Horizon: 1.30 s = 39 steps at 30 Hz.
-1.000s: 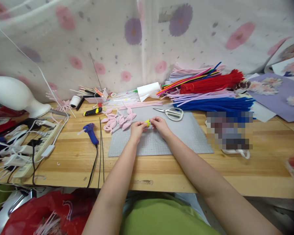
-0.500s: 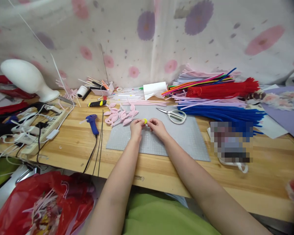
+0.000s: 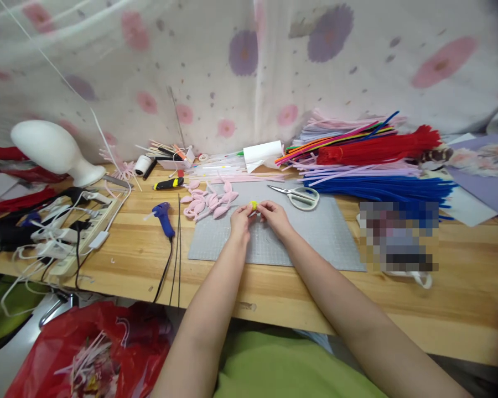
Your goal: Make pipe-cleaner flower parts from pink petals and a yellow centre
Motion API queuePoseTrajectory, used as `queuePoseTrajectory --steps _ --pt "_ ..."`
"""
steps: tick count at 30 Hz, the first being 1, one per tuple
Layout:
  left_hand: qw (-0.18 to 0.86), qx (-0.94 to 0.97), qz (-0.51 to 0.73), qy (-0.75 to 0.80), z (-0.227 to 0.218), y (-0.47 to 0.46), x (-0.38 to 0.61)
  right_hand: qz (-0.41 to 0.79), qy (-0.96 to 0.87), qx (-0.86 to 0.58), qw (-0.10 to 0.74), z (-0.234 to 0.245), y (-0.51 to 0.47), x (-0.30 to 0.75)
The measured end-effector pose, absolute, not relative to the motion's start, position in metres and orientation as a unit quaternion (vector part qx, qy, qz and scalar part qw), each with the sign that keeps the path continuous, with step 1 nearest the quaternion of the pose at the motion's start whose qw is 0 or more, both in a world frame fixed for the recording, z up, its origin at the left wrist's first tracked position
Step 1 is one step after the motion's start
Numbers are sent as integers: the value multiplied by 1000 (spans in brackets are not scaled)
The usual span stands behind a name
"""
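Note:
Over the grey cutting mat (image 3: 323,243), a small round yellow piece (image 3: 254,205) is pinched between the fingertips of both hands. My left hand (image 3: 241,222) closes on it from the left, and my right hand (image 3: 275,216) meets it from the right. Fingers cover part of the piece, so its exact kind is unclear. Pink fuzzy petal shapes (image 3: 197,204) lie at the mat's upper left, close to my left hand. White-handled scissors (image 3: 302,198) rest on the mat beyond my right hand, blades pointing left.
Left of the mat are a blue glue gun (image 3: 164,218), thin dark wires (image 3: 179,249), a yellow-black cutter (image 3: 168,183) and a cable-laden power strip (image 3: 87,237). Bundles of blue (image 3: 382,193) and red pipe cleaners (image 3: 377,145) lie back right. A red bag (image 3: 141,342) sits below the table edge.
The view has shifted slightly, so the table things appear a little farther right and lower. Both hands keep their pinch on the yellow piece and have drawn slightly closer together.

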<state>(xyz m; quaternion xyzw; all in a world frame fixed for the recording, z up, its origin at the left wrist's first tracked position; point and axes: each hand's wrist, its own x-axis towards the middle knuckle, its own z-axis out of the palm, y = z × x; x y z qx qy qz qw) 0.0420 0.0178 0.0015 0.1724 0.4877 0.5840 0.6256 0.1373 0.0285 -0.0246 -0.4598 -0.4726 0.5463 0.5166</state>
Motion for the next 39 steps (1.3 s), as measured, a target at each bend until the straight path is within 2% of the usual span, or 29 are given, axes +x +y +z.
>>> queuePoseTrajectory --steps 5,11,15,26,31,39 --pt "656 202 552 474 5 21 42 493 -468 -499 537 -22 37 139" --pt "669 374 411 493 22 25 20 473 -538 -522 463 -9 31 151" --pt "658 432 368 495 27 28 13 467 -554 -521 451 3 23 156" --pt "582 412 459 530 30 22 9 471 -558 -506 459 11 17 139" --pt "594 362 473 541 28 19 7 437 -579 -510 463 5 22 137" --pt "654 314 445 524 28 16 5 312 -653 -507 468 8 14 141"
